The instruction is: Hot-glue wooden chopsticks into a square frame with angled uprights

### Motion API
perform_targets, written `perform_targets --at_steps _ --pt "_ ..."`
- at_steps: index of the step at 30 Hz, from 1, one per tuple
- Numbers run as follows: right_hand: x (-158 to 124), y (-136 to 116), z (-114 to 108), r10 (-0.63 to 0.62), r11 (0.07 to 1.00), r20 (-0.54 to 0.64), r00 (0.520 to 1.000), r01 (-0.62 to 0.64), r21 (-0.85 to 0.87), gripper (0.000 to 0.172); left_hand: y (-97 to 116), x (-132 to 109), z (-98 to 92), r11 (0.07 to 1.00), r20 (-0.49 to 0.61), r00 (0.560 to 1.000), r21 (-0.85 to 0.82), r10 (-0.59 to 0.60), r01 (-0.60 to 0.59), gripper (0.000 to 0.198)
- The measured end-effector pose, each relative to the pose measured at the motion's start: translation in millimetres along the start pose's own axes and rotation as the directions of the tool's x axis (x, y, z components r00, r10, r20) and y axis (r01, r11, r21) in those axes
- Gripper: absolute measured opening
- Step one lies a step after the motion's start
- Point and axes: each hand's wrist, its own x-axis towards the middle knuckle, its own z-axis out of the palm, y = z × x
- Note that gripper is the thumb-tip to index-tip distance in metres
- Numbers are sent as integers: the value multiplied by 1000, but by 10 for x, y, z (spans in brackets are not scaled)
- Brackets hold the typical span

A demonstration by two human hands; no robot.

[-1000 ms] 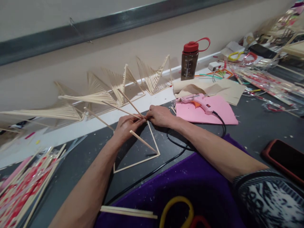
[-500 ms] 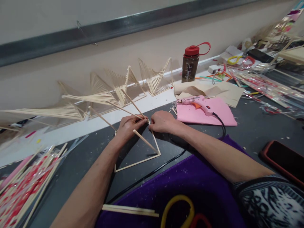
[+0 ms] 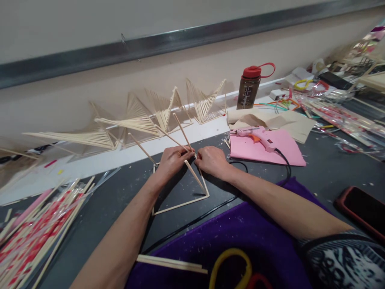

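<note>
A square frame of thin wooden sticks (image 3: pixel 181 204) lies on the dark tabletop, with sticks rising at a slant from its corners. At its far right corner, my left hand (image 3: pixel 173 161) pinches the lower end of a slanting wooden stick (image 3: pixel 170 137). My right hand (image 3: pixel 212 162) is closed at that same corner, its fingertips against the frame's joint; exactly what they grip is hidden. Another raised stick (image 3: pixel 182 130) stands just behind the fingers. Closer to me, a stick (image 3: pixel 195 176) leans up from the near right corner.
A pink glue gun (image 3: pixel 255 135) rests on pink foam (image 3: pixel 270 154), its cord trailing across the table. Fanned stick models (image 3: pixel 132 122) and a bottle (image 3: pixel 248 90) stand along the wall. Packaged sticks (image 3: pixel 45 228), purple cloth (image 3: pixel 240 224), scissors (image 3: pixel 248 261) and a phone (image 3: pixel 363 208) lie around.
The camera view has shifted, so the scene sits slightly further right. Both hands stay at the same corner of the frame, with little visible change in grip.
</note>
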Motion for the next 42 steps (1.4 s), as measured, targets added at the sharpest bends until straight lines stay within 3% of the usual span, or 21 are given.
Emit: perform_targets --at_steps 14,42 --pt "-24 -39 32 9 1000 -11 1000 -9 -4 28 -30 9 31 997 -17 1000 83 2 0 33" --pt "-5 -65 41 -21 1000 -10 1000 21 15 26 -33 1 2 997 -15 1000 76 24 -23 32"
